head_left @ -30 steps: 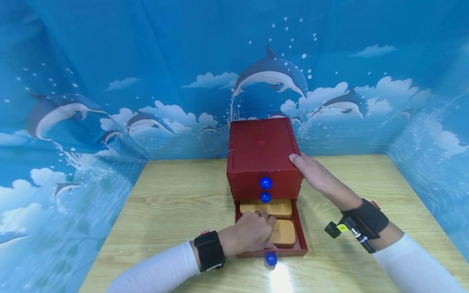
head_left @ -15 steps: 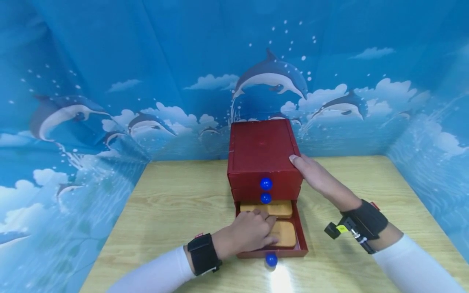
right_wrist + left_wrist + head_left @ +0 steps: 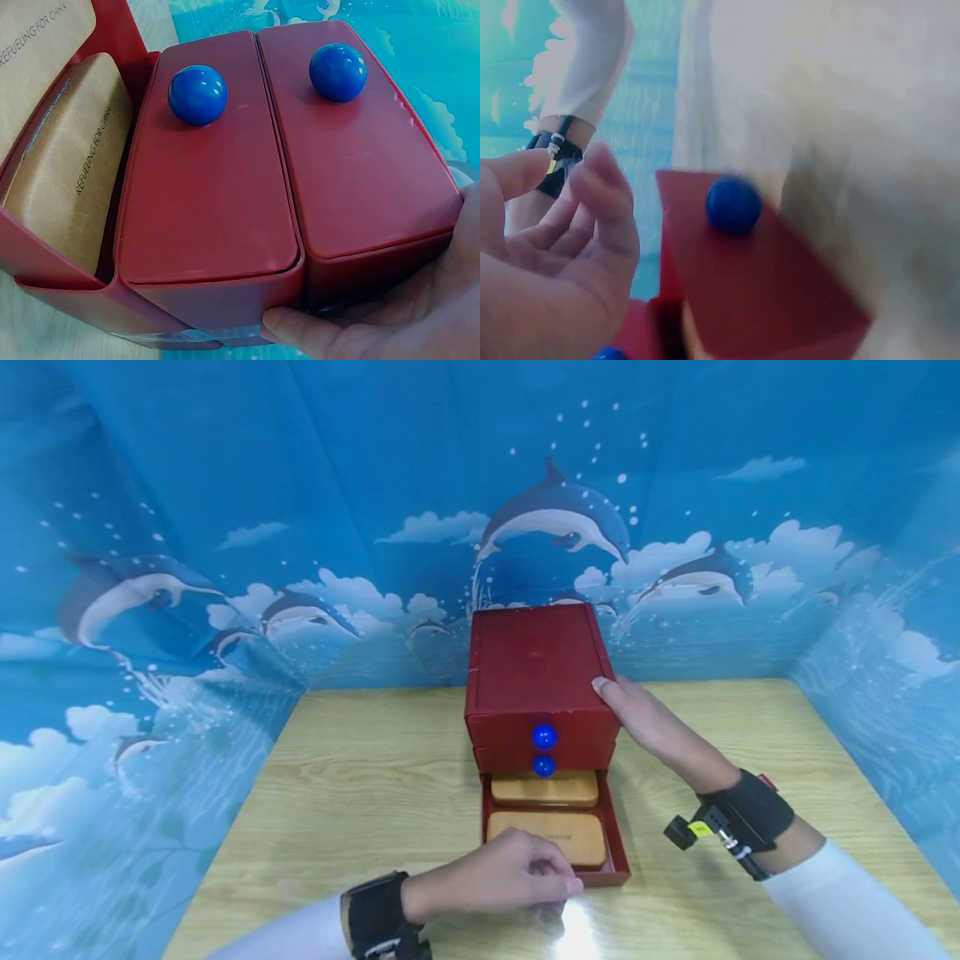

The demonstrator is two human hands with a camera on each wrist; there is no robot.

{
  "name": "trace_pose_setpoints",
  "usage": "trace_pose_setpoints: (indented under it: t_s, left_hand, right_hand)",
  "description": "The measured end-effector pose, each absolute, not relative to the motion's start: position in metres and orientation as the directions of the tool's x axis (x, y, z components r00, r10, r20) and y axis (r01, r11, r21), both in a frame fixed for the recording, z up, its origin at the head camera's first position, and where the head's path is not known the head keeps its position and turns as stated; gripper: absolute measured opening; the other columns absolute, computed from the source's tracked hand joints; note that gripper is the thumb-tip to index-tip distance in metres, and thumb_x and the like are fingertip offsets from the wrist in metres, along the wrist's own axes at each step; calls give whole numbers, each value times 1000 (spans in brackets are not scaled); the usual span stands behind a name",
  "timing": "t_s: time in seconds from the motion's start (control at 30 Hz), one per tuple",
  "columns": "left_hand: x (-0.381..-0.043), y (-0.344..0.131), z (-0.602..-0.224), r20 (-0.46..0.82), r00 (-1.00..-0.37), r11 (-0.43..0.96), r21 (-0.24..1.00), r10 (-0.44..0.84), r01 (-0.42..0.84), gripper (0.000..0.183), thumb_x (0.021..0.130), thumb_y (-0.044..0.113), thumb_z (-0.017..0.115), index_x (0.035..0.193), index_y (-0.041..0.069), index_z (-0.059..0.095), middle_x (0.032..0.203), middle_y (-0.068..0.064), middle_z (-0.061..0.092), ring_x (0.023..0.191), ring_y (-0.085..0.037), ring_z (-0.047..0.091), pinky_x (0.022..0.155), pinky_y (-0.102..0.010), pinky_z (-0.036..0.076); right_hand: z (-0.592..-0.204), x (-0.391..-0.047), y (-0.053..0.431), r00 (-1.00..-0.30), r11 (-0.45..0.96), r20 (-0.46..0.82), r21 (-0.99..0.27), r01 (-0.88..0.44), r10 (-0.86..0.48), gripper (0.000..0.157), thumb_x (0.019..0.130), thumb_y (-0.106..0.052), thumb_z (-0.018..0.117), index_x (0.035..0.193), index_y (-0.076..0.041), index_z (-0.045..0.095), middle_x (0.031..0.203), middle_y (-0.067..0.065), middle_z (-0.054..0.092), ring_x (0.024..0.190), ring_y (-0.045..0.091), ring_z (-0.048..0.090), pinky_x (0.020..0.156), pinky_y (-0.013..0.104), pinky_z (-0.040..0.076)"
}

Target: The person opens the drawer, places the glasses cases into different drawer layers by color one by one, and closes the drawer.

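Note:
A red drawer chest (image 3: 536,660) stands on the table, its bottom drawer (image 3: 618,847) pulled out. Two tan rounded cases lie in that drawer: a front case (image 3: 577,833) and a back case (image 3: 545,790), partly under the drawers above. My left hand (image 3: 510,878) hovers by the drawer's front with loosely bent fingers. In the left wrist view it is apart from the drawer's blue knob (image 3: 733,206) and holds nothing. My right hand (image 3: 648,718) rests against the chest's right side, thumb on the top edge; in the right wrist view a finger lies along the side.
Two upper drawers are closed, with an upper blue knob (image 3: 544,737) and a middle blue knob (image 3: 543,766). A wood-grain table (image 3: 360,777) extends around the chest. Behind hangs a blue dolphin-print backdrop (image 3: 420,460).
My left hand has drawn back out of the bottom drawer toward its front, uncovering the front case. The right hand has stayed on the chest.

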State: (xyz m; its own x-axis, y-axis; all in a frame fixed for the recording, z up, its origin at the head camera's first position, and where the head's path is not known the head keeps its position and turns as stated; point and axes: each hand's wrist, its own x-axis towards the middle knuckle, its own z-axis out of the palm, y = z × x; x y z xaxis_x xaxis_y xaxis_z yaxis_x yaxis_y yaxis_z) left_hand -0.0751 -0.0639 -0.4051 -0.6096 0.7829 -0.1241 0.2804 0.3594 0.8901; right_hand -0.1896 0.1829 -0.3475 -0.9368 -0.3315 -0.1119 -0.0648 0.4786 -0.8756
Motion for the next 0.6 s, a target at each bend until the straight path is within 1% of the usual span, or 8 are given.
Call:
trace_pose_setpoints:
  t_s: [0.03, 0.1, 0.2, 0.27, 0.33, 0.47, 0.5, 0.6]
  left_hand:
    - [-72, -66, -406, -172, -595, 339, 923, 785, 181, 21, 92, 42, 59, 93, 23, 69, 76, 8, 68, 61, -9, 62, 53, -27, 52]
    - [-67, -69, -410, -247, -560, 314, 949, 791, 25, 22, 93, 36, 58, 98, 18, 69, 80, 2, 70, 62, -16, 64, 53, -34, 54]
    - [-62, -74, -418, -288, -516, 276, 956, 807, -101, 25, 95, 31, 55, 105, 10, 66, 91, -3, 71, 70, -19, 66, 61, -42, 56]
    - [-60, -78, -422, -330, -498, 275, 944, 802, -183, 30, 96, 30, 53, 109, 4, 64, 97, -8, 70, 76, -19, 66, 66, -39, 56]
    - [-59, -82, -425, -387, -473, 293, 920, 792, -262, 35, 97, 32, 51, 109, 1, 64, 99, -13, 70, 78, -19, 66, 68, -36, 55]
    - [-54, -89, -433, -503, -427, 349, 852, 752, -389, 43, 97, 39, 50, 107, 0, 64, 96, -16, 70, 75, -15, 65, 64, -28, 54]
    - [-53, -89, -435, -513, -429, 351, 845, 743, -403, 42, 97, 39, 50, 107, 0, 64, 96, -16, 70, 74, -14, 65, 63, -26, 53]
    - [-48, -91, -442, -533, -448, 315, 822, 718, -473, 42, 96, 39, 51, 111, 1, 62, 100, -14, 69, 78, -16, 65, 67, -28, 54]
  right_hand:
    - [-348, -190, 183, -937, 474, -106, -878, -68, -332, 65, 99, -60, 24, 145, -14, 30, 136, 11, 45, 127, 30, 37, 100, 61, 30]
    - [-349, -191, 183, -938, 473, -102, -878, -71, -331, 65, 99, -60, 24, 146, -14, 30, 136, 11, 45, 128, 30, 37, 101, 61, 29]
    - [-349, -190, 183, -938, 475, -110, -877, -64, -330, 66, 99, -60, 24, 147, -15, 28, 138, 11, 44, 129, 31, 35, 101, 62, 29]
    - [-349, -190, 183, -937, 476, -114, -877, -61, -330, 66, 99, -60, 24, 146, -15, 29, 137, 11, 44, 128, 31, 36, 100, 62, 30]
    - [-349, -191, 183, -937, 481, -113, -875, -64, -329, 66, 99, -60, 24, 145, -14, 31, 135, 10, 46, 127, 30, 38, 100, 61, 30]
    - [-349, -192, 183, -936, 484, -113, -873, -66, -333, 65, 99, -60, 23, 144, -13, 32, 133, 10, 48, 125, 30, 40, 100, 61, 31]
    - [-349, -191, 183, -936, 482, -115, -874, -65, -334, 65, 99, -60, 23, 144, -13, 32, 133, 11, 48, 125, 30, 40, 100, 61, 31]
    - [-349, -191, 183, -935, 480, -119, -875, -59, -333, 67, 99, -60, 23, 146, -14, 28, 137, 10, 45, 127, 31, 37, 100, 62, 30]
